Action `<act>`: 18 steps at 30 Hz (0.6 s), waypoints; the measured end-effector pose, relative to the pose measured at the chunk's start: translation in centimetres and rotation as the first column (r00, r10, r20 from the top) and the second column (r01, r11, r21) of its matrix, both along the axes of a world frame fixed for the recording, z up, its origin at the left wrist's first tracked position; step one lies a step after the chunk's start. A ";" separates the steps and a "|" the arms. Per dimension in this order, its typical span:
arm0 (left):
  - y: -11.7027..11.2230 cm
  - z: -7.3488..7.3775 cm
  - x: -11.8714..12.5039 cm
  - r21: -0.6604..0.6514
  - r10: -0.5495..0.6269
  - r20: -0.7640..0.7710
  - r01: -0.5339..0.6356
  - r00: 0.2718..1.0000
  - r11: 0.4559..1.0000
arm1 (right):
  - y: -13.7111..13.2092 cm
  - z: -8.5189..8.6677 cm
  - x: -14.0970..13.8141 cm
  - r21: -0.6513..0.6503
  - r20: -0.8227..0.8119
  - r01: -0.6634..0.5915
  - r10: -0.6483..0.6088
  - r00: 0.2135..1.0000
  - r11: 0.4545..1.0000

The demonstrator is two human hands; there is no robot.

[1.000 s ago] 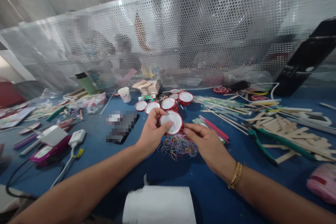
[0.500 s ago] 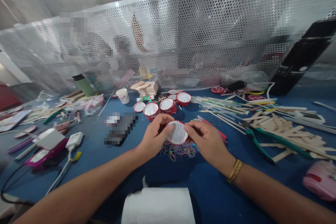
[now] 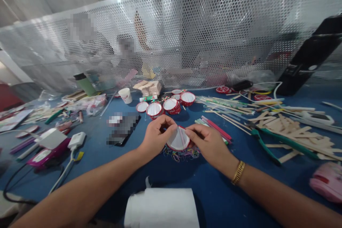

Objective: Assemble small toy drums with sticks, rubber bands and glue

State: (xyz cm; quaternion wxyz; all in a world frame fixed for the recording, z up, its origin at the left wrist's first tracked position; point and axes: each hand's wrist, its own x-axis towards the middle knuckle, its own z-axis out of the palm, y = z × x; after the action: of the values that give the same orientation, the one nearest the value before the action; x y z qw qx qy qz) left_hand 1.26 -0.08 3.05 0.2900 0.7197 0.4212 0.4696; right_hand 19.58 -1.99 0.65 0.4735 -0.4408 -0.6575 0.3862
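Note:
Between my two hands is a round disc [image 3: 177, 140] with a white face, a red rim and a thin pale strip across it. My left hand [image 3: 160, 133] pinches its upper left edge between thumb and fingers. On the opposite side, the thumb and fingers of my right hand [image 3: 207, 140] close on the upper right edge. Just beneath the disc lies a tangle of coloured rubber bands [image 3: 177, 155], partly hidden by it. Stacks of similar red-rimmed discs [image 3: 171, 105] stand behind my hands. Red and pink sticks [image 3: 217, 128] lie beyond my right hand.
A white paper roll [image 3: 161, 208] stands near the front edge. Green-handled pliers [image 3: 267, 146] and wooden sticks [image 3: 307, 131] lie at right. A phone [image 3: 124, 130], paper cup [image 3: 125, 96] and chargers [image 3: 77, 140] are at left. A perforated metal screen [image 3: 165, 42] bounds the back.
The disc has come down slightly and tilted, with both hands still on its edge. My right fingers have shifted a little, and more of the coloured sticks behind shows.

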 end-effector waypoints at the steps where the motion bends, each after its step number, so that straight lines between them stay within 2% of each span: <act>1: 0.0 0.1 0.1 -0.005 0.006 0.001 -0.006 1.000 1.000 | 0.0 0.0 0.0 0.003 0.004 -0.001 0.001 1.000 1.000; 10: -0.3 0.2 0.3 -0.007 0.037 0.006 -0.037 0.999 0.999 | -0.2 0.3 -0.1 0.023 0.010 -0.004 0.004 1.000 1.000; 18: 0.0 0.0 0.2 -0.025 0.009 0.001 -0.009 1.000 1.000 | 0.2 -0.3 0.1 -0.049 -0.048 -0.022 0.020 0.999 0.999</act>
State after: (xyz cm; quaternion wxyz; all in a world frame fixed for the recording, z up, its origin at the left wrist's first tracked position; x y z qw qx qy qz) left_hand 1.43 -0.05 3.08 0.2972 0.7140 0.4301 0.4658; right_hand 19.66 -1.75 0.30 0.4738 -0.4361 -0.6408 0.4179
